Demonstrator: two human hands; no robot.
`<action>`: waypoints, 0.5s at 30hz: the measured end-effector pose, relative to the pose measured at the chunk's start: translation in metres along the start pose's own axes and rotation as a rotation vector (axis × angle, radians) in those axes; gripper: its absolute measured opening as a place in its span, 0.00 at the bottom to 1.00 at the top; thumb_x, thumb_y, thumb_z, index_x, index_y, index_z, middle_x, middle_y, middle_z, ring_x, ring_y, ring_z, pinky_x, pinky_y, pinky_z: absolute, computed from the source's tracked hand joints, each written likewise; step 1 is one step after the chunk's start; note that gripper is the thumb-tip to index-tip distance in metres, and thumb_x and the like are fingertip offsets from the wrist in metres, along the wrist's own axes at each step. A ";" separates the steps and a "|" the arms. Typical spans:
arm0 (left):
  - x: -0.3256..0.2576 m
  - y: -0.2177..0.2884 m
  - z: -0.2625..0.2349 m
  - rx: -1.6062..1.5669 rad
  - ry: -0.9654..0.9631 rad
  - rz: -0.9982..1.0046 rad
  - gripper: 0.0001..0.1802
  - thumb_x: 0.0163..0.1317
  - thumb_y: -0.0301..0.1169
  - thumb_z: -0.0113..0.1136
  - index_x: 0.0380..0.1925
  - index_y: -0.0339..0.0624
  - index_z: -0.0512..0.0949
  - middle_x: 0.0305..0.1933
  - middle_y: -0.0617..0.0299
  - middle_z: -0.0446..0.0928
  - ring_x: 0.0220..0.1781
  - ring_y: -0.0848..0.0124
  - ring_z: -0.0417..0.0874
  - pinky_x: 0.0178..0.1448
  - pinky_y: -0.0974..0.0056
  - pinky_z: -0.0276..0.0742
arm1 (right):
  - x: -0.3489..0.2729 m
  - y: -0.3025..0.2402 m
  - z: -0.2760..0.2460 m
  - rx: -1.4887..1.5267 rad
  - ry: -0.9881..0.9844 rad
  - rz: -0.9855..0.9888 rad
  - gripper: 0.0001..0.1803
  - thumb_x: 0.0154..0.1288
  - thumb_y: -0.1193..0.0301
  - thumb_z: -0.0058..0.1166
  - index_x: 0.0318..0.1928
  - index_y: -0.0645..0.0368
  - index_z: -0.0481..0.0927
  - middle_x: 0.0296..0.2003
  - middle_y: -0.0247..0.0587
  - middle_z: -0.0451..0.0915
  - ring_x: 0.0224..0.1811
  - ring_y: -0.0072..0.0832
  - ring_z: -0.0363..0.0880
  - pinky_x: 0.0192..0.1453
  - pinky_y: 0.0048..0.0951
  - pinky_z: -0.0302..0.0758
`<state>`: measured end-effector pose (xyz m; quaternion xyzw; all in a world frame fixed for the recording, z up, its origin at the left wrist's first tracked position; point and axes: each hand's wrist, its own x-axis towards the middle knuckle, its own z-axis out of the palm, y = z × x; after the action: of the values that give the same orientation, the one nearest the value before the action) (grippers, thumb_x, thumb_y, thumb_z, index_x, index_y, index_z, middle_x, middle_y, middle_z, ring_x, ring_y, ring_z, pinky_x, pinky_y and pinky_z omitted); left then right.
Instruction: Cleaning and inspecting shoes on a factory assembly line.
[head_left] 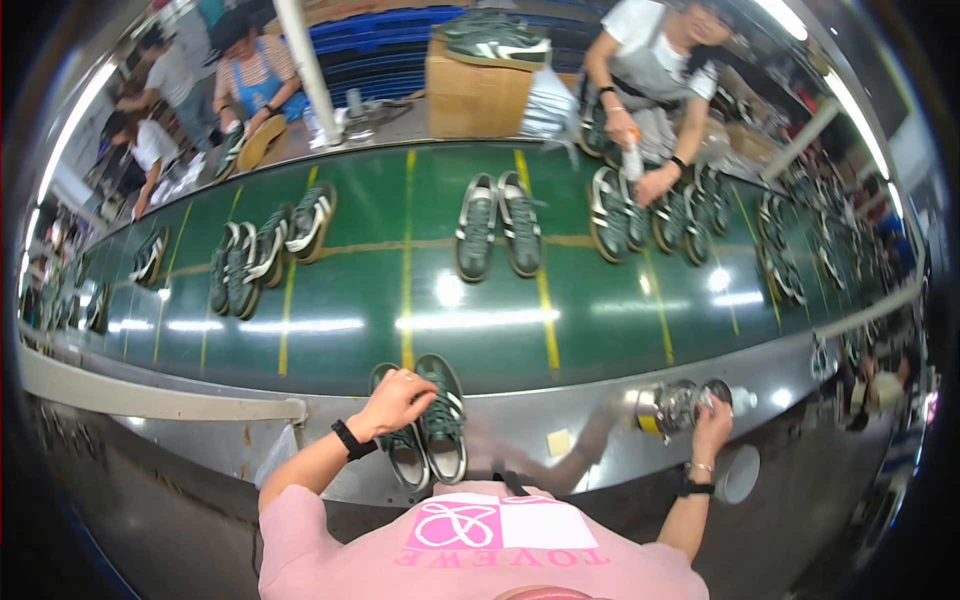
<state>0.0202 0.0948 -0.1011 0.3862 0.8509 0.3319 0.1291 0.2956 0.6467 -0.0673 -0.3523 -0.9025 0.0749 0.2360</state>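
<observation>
A pair of dark green shoes with white stripes point(446, 425) stands on the metal ledge in front of me, toes pointing away. My left hand point(398, 402) is over the left shoe of the pair, fingers bent together beside the laces. Whatever it may pinch is too small to see. Off to the right, my right hand point(712, 428) reaches to the ledge with its fingers closed at a dark rounded object point(715, 390), whose kind I cannot make out. Beside that object are a clear jar point(680, 405), a metal can point(646, 410) and a whitish bottle point(742, 400).
A green conveyor belt point(350, 290) with yellow lines carries several more pairs, one pair of shoes point(498, 228) straight ahead. Across it a co-worker point(660, 80) holds a white bottle over shoes. A yellowish pad point(558, 443) lies on the metal ledge point(600, 460); a pale rail point(170, 400) borders the left.
</observation>
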 end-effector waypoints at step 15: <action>0.102 -0.062 0.108 0.294 -0.242 -0.756 0.42 0.59 0.65 0.57 0.51 0.32 0.81 0.56 0.39 0.80 0.62 0.46 0.77 0.65 0.50 0.72 | 0.007 0.025 -0.022 0.122 -0.105 -0.024 0.13 0.58 0.78 0.60 0.45 0.55 0.86 0.38 0.45 0.78 0.41 0.46 0.79 0.47 0.44 0.75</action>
<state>-0.0318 0.1913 -0.2190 0.0976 0.9497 0.0884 0.2842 0.3171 0.6695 -0.0528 -0.3220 -0.9116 0.1451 0.2103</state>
